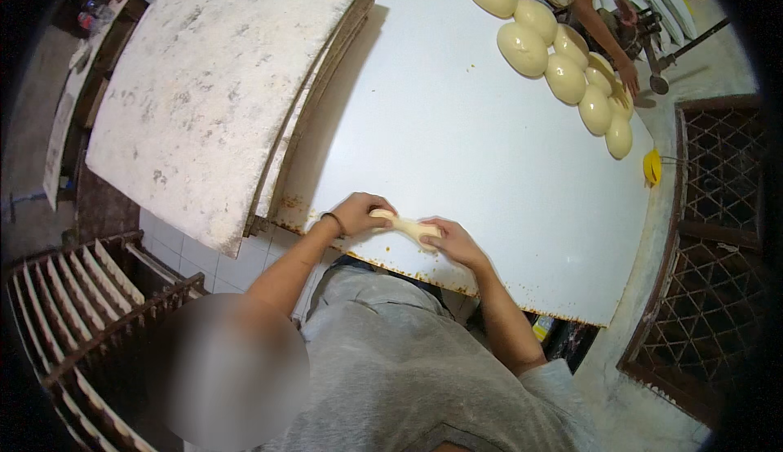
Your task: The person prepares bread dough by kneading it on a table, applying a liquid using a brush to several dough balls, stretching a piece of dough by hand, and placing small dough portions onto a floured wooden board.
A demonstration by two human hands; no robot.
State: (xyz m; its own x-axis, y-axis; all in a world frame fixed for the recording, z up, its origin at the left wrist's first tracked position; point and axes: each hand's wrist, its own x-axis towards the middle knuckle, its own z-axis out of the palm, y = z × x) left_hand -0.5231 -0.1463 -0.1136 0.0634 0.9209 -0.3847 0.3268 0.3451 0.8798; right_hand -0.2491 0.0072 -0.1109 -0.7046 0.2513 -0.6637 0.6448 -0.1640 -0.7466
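A pale strip of dough (404,225) lies stretched between my hands near the front edge of the white table (449,142), thinner at its middle. My left hand (365,214), with a dark band at the wrist, grips the dough's left end with curled fingers. My right hand (447,241) holds the other end, its thumb pressed on the dough.
Several glossy dough balls (546,77) sit at the back right, where another person's hand (625,77) reaches among them. Stacked floury boards (204,85) cover the table's left side. A metal rack (90,305) stands at lower left, a yellow object (652,168) by the right edge.
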